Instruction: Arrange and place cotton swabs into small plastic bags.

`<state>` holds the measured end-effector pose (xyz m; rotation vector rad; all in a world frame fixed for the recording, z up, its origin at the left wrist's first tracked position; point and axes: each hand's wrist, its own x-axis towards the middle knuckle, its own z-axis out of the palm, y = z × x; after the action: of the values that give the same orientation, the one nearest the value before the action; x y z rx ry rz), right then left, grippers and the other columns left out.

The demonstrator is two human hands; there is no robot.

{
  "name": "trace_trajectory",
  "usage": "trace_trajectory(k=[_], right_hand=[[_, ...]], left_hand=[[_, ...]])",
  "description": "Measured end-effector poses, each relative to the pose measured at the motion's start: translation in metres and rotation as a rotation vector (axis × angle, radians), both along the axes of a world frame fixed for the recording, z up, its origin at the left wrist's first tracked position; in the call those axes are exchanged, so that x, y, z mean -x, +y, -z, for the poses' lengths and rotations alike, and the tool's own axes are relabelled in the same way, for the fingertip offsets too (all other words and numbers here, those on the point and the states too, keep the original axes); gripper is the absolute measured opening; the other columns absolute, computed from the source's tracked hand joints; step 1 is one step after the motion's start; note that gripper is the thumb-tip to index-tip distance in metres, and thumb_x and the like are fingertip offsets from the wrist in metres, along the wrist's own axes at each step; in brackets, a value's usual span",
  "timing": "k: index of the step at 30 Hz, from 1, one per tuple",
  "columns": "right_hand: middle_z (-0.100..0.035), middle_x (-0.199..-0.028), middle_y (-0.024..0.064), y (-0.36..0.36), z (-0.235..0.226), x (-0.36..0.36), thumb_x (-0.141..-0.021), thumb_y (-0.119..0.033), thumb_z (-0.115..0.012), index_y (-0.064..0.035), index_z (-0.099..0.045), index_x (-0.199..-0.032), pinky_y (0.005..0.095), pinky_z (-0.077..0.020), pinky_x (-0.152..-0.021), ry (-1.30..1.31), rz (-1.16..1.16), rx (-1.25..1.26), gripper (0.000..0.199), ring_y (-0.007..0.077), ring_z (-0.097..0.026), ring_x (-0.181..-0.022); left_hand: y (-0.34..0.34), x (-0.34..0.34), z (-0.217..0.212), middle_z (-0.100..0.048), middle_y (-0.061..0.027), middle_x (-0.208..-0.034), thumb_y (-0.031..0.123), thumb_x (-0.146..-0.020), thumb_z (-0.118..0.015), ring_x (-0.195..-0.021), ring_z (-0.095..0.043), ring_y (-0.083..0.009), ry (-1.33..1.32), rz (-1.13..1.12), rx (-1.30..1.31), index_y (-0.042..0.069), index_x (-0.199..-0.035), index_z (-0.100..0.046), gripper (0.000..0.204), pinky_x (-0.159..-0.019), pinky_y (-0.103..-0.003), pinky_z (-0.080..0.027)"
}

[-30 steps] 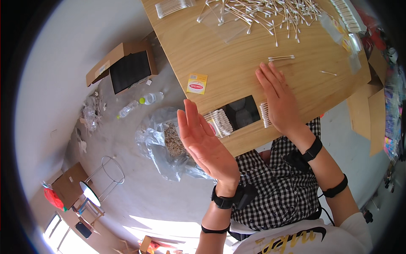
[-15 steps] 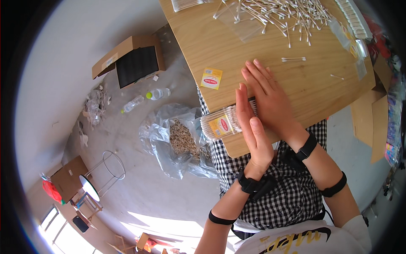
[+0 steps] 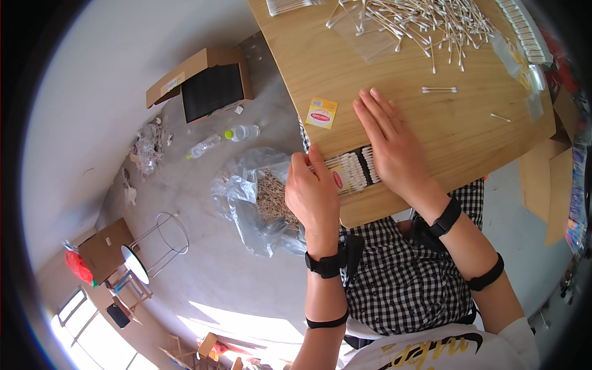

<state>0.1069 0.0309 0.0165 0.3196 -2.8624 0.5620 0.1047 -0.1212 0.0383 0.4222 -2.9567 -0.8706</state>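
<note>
Left hand pinches the left end of a clear packet of cotton swabs, fingers closed on the film edge at the table's near-left corner. Right hand lies flat, fingers straight and together, palm pressing down on the packet's right part; nothing is clamped inside it, it just pins the thing to the wooden table.

Packet sits on the near edge of the table, right in front of the torso, left end about at the table's edge.

Handling, as a judgement: very light, film is thin, soft and slick, so it likely slides on the wood unless pinned. The swabs inside give it some stiffness across the row, but the row probably shifts if squeezed unevenly. Not fragile, though sticks can bend. Best hold looks like the film ends, or flat pressure from above, as both hands do.

Orientation: the packet's long axis runs roughly left-right along the table edge, tilted slightly up toward the right. The swabs lie side by side across that axis, white tips in bands, pointing toward and away from the person.

Further out: small yellow label card just beyond the left hand; a pair of swabs and a single one lying apart; loose swab pile at the far edge. On the floor: clear plastic bag, open cardboard box, plastic bottles.
</note>
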Motion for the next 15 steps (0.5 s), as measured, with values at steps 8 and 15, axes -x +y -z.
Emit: trace_trajectory(k=[8, 15], right_hand=[[-0.037, -0.153, 0.0162, -0.004, 0.001, 0.001, -0.090, -0.001, -0.048, 0.0017, -0.038, -0.145, 0.0448, -0.0282, -0.119, -0.009, 0.006, 0.004, 0.056, 0.0286, -0.031, -0.145], [-0.038, -0.152, 0.0166, -0.006, -0.001, 0.002, -0.090, -0.001, -0.048, 0.0020, -0.038, -0.145, 0.0451, -0.0291, -0.118, -0.010, 0.004, -0.007, 0.056, 0.0290, -0.032, -0.144]], left_hand=[[0.002, 0.002, 0.010, -0.059, -0.0191, -0.061, 0.032, -0.102, -0.050, -0.054, -0.055, -0.0373, 0.032, -0.080, -0.050, -0.001, -0.072, -0.058, 0.046, -0.052, -0.045, -0.041], [-0.004, 0.002, 0.016, -0.059, -0.0145, -0.061, 0.026, -0.102, -0.052, -0.051, -0.046, -0.0209, 0.047, -0.057, -0.291, -0.005, -0.079, -0.062, 0.041, -0.053, -0.036, -0.042]])
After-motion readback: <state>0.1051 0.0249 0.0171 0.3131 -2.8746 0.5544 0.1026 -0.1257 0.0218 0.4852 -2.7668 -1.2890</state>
